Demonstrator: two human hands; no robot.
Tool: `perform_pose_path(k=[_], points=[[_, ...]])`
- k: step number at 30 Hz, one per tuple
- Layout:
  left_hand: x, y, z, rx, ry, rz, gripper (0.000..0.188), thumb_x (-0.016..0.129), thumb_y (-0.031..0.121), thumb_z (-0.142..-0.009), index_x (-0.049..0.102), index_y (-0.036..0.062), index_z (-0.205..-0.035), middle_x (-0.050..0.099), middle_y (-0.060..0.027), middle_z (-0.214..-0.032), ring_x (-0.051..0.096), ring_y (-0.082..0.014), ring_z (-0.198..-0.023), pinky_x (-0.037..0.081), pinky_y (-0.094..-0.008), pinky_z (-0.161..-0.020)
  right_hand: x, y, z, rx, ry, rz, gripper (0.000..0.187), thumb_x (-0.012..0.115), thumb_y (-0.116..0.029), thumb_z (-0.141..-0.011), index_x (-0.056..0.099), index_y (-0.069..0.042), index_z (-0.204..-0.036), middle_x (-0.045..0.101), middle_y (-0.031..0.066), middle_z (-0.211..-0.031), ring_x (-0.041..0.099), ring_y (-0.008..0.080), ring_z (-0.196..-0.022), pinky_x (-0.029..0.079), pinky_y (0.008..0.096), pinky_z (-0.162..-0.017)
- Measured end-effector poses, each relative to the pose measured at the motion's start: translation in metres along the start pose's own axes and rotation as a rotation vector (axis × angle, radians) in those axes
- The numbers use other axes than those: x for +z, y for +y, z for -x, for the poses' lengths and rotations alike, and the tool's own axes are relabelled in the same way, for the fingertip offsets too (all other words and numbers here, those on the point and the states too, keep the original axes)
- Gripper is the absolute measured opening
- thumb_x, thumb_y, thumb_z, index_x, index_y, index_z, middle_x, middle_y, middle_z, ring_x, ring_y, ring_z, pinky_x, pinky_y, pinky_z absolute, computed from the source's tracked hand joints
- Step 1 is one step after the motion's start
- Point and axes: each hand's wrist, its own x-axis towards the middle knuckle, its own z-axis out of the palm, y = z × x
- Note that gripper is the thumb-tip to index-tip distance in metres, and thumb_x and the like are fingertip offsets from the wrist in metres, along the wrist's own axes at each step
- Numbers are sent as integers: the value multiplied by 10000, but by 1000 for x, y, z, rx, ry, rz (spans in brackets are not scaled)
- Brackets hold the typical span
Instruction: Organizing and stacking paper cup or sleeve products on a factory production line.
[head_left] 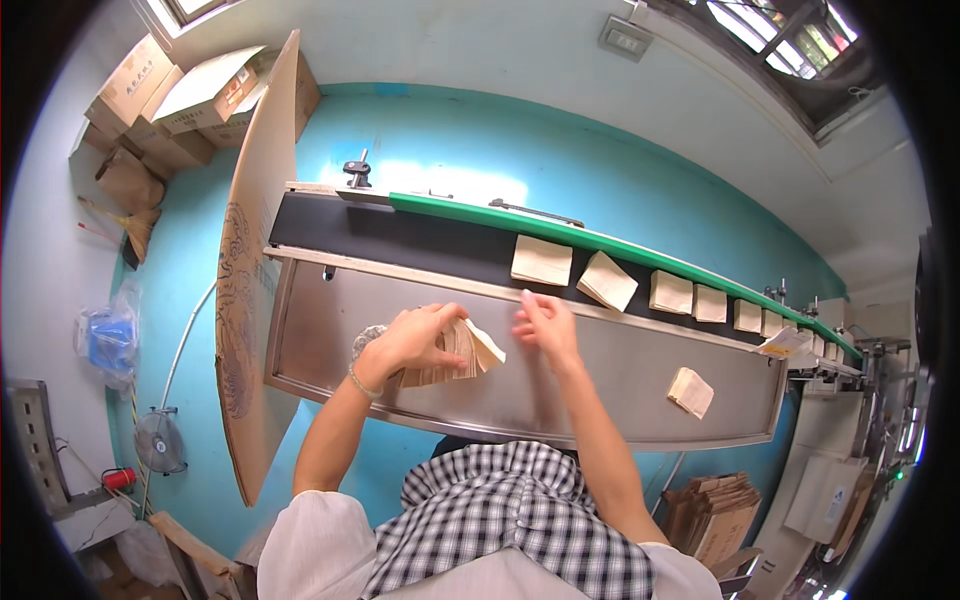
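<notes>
My left hand (415, 340) is wrapped over the top of a stack of beige folded paper sheets (455, 360), which look like napkins, above the steel tray. On the stack's right side the outermost sheet fans away from the others. Just right of it, by the near rail of the conveyor, my right hand (547, 325) has its fingers apart, slightly blurred, and nothing shows in them. Beyond it, a flat beige packet (541, 261) and a tilted packet (607, 281) lie on the black conveyor belt (400, 230). Behind my left wrist a clear crinkled thing (367, 340) is partly hidden.
Several more packets (671, 292) line the belt against a green guide rail (600, 238). One small stack (691, 393) lies on the steel tray (620, 390) at right. A tall cardboard sheet (250, 280) stands at the tray's left end. Flattened cartons (712, 515) lean below right.
</notes>
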Motion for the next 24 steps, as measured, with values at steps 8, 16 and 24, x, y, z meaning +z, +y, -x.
perform_pose_path(k=[8,16,24], points=[[-3,6,2,-6,-6,-80,753,829,479,-710,532,128,-1305,621,-142,-1263,579,-327,-1202,426,-450,-1029,-97,42,-30,-329,521,118,355,636,-314,-989,554,-7,-1147,627,55,-777,568,96,-619,467,253,-525],[54,59,77,-423,628,285,383,774,169,-821,606,45,-1141,611,-144,-1151,612,-303,-1017,480,-406,-819,67,24,50,-429,-222,418,483,633,-409,-966,584,0,-1219,624,208,-1131,649,332,-997,526,397,-846],[138,43,82,-380,1224,567,363,751,114,-876,564,-18,-1158,621,-140,-1086,614,-255,-970,531,-344,-819,50,53,43,-131,-321,38,380,609,-338,-994,613,-10,-1186,662,120,-1029,636,190,-941,514,333,-844]])
